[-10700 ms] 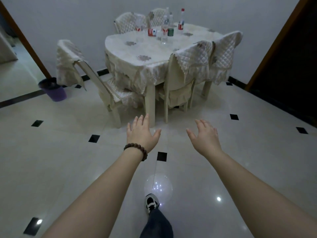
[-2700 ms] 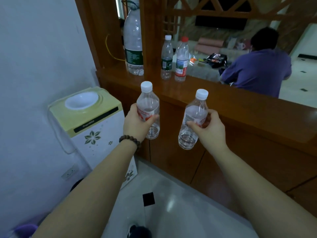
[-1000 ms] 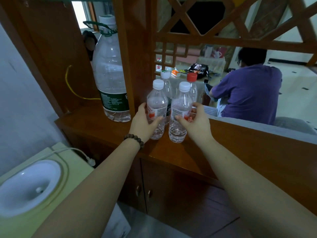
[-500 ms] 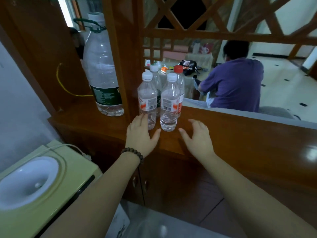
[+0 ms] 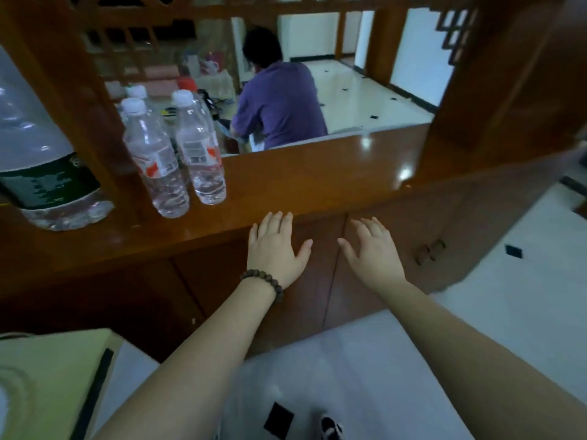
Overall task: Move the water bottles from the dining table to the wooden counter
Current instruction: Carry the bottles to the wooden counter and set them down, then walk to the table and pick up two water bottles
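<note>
Two small clear water bottles with white caps stand upright side by side on the wooden counter (image 5: 317, 173), one on the left (image 5: 155, 163) and one on the right (image 5: 200, 150). Behind them stand two more bottles, one with a white cap (image 5: 136, 90) and one with a red cap (image 5: 187, 83), mostly hidden. My left hand (image 5: 274, 249), with a bead bracelet on the wrist, is open and flat in front of the counter's edge, to the right of the bottles. My right hand (image 5: 370, 252) is open beside it, in front of the cabinet doors. Neither hand holds anything.
A large water jug (image 5: 41, 160) stands on the counter at far left beside a wooden post. A person in a purple shirt (image 5: 279, 106) sits beyond the counter opening. A yellow-green dispenser top (image 5: 47, 376) is at lower left. White tiled floor (image 5: 524, 296) spreads to the right.
Both hands have drawn back from the two bottles and dropped below the counter's edge. The view has swung right, so the bottles now sit at the left.
</note>
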